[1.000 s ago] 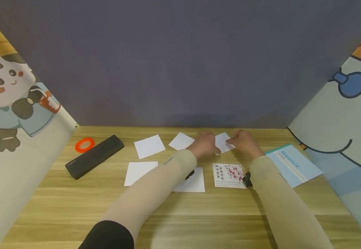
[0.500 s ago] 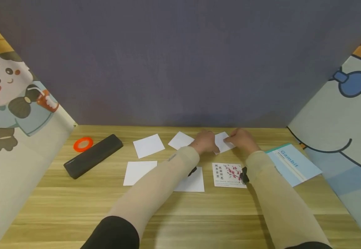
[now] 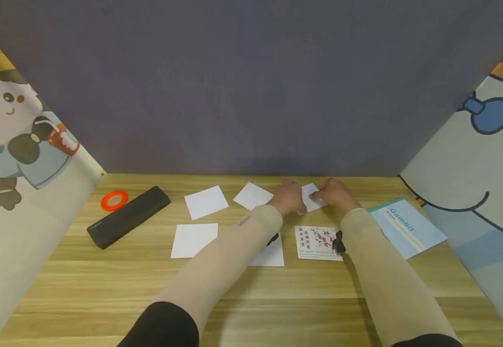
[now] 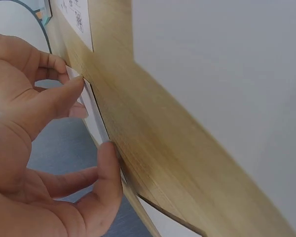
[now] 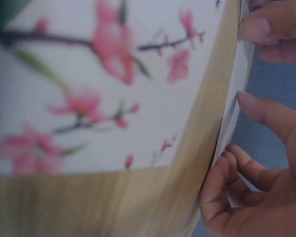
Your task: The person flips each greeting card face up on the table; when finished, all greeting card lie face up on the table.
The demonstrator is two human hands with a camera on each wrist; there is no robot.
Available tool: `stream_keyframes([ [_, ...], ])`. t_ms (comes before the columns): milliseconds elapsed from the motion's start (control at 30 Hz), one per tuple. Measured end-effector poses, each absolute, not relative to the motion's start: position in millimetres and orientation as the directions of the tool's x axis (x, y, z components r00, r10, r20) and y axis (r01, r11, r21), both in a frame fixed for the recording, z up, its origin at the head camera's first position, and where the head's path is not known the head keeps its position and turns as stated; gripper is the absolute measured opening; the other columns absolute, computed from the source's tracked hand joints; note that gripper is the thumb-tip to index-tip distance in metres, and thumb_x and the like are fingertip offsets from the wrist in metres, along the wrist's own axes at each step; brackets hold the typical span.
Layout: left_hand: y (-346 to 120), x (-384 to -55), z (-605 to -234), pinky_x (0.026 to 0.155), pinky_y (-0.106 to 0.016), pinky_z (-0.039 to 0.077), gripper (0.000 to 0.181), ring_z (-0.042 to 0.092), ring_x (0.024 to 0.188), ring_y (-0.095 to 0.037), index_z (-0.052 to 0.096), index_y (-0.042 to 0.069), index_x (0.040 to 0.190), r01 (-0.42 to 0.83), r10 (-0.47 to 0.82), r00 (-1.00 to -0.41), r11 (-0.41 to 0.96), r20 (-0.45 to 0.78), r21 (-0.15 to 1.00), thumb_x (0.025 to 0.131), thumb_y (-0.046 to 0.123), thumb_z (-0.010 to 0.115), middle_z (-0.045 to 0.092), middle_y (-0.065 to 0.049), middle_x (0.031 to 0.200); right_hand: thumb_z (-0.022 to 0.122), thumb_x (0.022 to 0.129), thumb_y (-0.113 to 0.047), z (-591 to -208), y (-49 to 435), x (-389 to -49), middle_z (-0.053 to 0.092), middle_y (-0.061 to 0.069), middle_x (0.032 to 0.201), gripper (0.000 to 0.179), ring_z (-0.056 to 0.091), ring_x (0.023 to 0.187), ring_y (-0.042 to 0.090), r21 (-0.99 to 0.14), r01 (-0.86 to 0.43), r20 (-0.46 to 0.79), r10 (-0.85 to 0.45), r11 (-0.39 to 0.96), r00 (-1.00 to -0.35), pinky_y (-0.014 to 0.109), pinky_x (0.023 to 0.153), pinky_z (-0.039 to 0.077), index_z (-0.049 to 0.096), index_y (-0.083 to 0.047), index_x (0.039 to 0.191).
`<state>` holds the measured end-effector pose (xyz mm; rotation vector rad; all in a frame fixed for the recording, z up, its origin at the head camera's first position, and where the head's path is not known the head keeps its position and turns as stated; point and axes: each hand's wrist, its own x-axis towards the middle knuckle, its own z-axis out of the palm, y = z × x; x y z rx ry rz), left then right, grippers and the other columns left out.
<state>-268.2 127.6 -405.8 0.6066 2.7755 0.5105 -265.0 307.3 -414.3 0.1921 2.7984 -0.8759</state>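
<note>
A small white card (image 3: 307, 193) lies near the back edge of the table, and both hands are on it. My left hand (image 3: 289, 197) holds its left side; in the left wrist view the thumb and a curled finger meet the card's edge (image 4: 94, 118). My right hand (image 3: 337, 194) grips the opposite side, with thumb on the face and bent fingers at the edge in the right wrist view. In front of the hands is a card printed with pink blossoms and dark characters (image 3: 314, 243).
More white cards lie to the left, two in the back row (image 3: 206, 202) and two in front (image 3: 194, 240), one partly under my left sleeve. An orange ring (image 3: 105, 204) and a long black case (image 3: 127, 217) are farther left. A blue "Gambit" pad (image 3: 409, 231) lies right; walls bound the table.
My left hand has shifted slightly right along the card, covering more of its left side. The right hand stays at the card's right side; the whole view drifts a little.
</note>
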Motion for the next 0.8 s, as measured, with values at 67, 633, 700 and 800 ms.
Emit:
stream_keyframes([
  [67,128.4,-268.6,-405.6,0.108,-0.046,0.057,0.038,0.059,0.131,-0.039,0.079,0.004,0.115,0.345,0.438,-0.883,0.850,-0.168,0.398,0.086,0.027,0.088,0.065,-0.016,0.139,0.075,0.095,-0.030,-412.7,306.9,-264.7,0.063,0.023,0.121,0.047,0.058,0.106,0.033,-0.546,0.192,-0.242,0.066,0.815,-0.968,0.040,0.091,0.052,0.059,0.008,0.117],
  [633,128.1,-273.4,-407.8,0.107,-0.043,0.054,0.009,0.061,0.123,-0.029,0.077,0.008,0.093,0.367,0.436,-0.896,0.838,-0.090,0.404,0.093,0.015,0.072,0.074,-0.011,0.125,0.075,0.095,-0.031,-410.6,308.3,-266.0,0.046,0.004,0.089,0.036,0.045,0.083,0.021,-0.548,0.247,-0.295,0.092,0.799,-0.951,0.031,0.073,0.039,0.047,-0.007,0.092],
  [700,127.6,-272.7,-407.7,0.101,-0.040,0.056,0.008,0.061,0.119,-0.028,0.076,0.007,0.092,0.350,0.426,-0.900,0.834,-0.092,0.427,0.094,0.013,0.071,0.073,-0.011,0.126,0.076,0.094,-0.031,-411.4,309.5,-267.2,0.045,0.003,0.085,0.036,0.044,0.080,0.020,-0.548,0.253,-0.304,0.092,0.797,-0.948,0.031,0.072,0.039,0.048,-0.008,0.088],
  [800,125.9,-271.4,-406.9,0.092,-0.037,0.058,0.010,0.060,0.114,-0.027,0.076,0.006,0.094,0.319,0.407,-0.908,0.825,-0.100,0.466,0.096,0.008,0.066,0.072,-0.012,0.127,0.077,0.094,-0.031,-411.8,311.9,-268.1,0.041,-0.003,0.074,0.040,0.040,0.072,0.016,-0.553,0.255,-0.322,0.078,0.793,-0.943,0.030,0.067,0.038,0.045,-0.012,0.079],
])
